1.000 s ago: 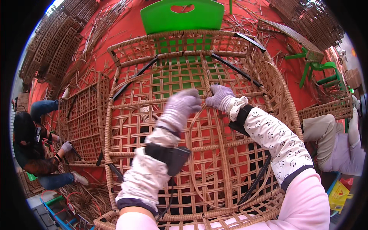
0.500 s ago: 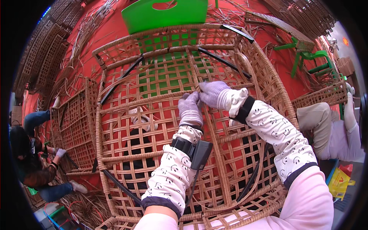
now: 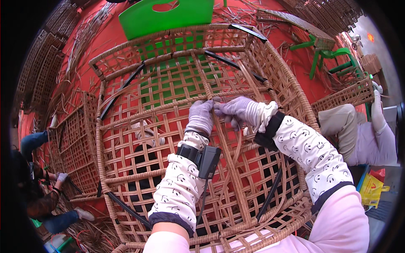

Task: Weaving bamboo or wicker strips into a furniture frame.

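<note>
A large woven rattan frame (image 3: pixel 126 126) with an open lattice fills the middle of the view, tilted up in front of me. My left hand (image 3: pixel 201 116), in a grey knit glove, presses on a horizontal rattan bar near the frame's centre. My right hand (image 3: pixel 236 110), also gloved, sits right beside it and pinches a thin rattan strand (image 3: pixel 236 145) that loops down through the lattice. The two hands nearly touch. A black device (image 3: pixel 206 160) is strapped on my left wrist. Black straps (image 3: pixel 126 82) tie the frame's corners.
A green plastic stool (image 3: pixel 166 14) stands behind the frame on the red floor. A smaller woven panel (image 3: pixel 69 147) lies at left, where a person (image 3: pixel 40 194) sits working. Another person (image 3: pixel 358 135) sits at right near green chairs (image 3: pixel 333 57). Loose rattan strips litter the floor.
My left hand has slid right and down the frame to meet the right hand at the central bar. The view has shifted, so the frame sits lower and more to the left.
</note>
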Motion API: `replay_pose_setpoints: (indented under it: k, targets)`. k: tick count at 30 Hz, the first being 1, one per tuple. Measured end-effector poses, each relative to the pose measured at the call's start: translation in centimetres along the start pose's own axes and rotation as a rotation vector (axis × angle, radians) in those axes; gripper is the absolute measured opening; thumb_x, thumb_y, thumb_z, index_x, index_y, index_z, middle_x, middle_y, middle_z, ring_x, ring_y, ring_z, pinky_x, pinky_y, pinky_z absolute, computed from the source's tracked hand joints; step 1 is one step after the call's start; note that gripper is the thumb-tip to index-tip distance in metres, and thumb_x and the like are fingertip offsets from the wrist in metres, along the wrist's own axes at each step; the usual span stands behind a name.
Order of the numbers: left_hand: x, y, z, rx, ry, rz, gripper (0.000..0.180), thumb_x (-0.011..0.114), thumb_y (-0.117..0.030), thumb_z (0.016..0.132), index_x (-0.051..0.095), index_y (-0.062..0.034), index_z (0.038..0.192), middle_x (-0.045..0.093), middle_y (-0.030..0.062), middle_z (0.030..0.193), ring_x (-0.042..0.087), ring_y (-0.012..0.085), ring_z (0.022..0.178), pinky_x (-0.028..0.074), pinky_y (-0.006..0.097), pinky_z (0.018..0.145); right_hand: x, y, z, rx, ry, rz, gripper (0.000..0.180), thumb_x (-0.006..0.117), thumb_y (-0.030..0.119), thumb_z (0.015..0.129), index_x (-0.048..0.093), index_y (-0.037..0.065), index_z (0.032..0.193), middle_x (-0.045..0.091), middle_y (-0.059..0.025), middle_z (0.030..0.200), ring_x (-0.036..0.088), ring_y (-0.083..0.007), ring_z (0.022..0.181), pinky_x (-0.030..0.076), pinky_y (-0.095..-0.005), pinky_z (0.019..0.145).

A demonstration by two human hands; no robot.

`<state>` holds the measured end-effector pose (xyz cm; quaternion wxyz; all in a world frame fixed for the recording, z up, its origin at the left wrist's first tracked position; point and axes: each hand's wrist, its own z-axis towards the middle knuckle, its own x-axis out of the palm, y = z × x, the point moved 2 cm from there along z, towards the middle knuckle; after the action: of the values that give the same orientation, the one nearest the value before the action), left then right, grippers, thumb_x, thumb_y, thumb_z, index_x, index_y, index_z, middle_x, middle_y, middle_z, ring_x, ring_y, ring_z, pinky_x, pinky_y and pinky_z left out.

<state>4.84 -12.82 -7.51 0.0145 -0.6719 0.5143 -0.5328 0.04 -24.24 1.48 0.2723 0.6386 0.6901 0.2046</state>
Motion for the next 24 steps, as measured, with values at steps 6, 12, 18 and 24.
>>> replay_pose_setpoints:
  k: [6,12,18,24]
  targets:
    - [1.0,0.0,-0.6,-0.014,-0.019,-0.086,0.023,0.044,0.001,0.077,0.041,0.0053,0.1,0.051,0.0126,0.085,0.049,0.0173,0.062,0.043,0.026,0.052,-1.9,0.7,1.7,-0.011,-0.161,-0.402,0.028,0.057,0.034,0.073,0.059,0.007,0.079,0.044,-0.0021,0.049,0.041,-0.0124,0.035,0.038,-0.0279,0.033]
    - [0.9,-1.0,-1.1,-0.032,0.055,-0.044,0.025,0.044,0.001,0.077,0.041,0.0061,0.102,0.052,0.0133,0.089,0.054,0.0217,0.069,0.049,0.03,0.057,-2.3,-0.7,3.6,-0.288,-0.11,-0.605,0.032,0.053,0.033,0.076,0.058,0.005,0.089,0.053,-0.0061,0.062,0.052,-0.0141,0.05,0.045,-0.0274,0.047]
    - [1.1,-1.7,-2.2,-0.055,-0.043,0.049,0.023,0.047,0.002,0.075,0.043,0.0061,0.098,0.054,0.0133,0.087,0.056,0.0228,0.072,0.051,0.03,0.06,-1.3,-0.8,5.2,-0.396,-0.15,-0.522,0.026,0.051,0.027,0.078,0.058,0.007,0.092,0.059,-0.0104,0.071,0.057,-0.0194,0.065,0.045,-0.0297,0.062]
    - [0.0,-3.6,-1.4,-0.042,-0.145,0.61,0.026,0.058,-0.005,0.071,0.052,0.0039,0.094,0.058,0.0104,0.08,0.057,0.0194,0.07,0.049,0.029,0.065,0.3,1.5,5.0,-0.324,-0.305,-0.73,0.021,0.051,0.02,0.075,0.059,0.008,0.091,0.059,-0.0139,0.085,0.056,-0.0281,0.082,0.044,-0.0344,0.073]
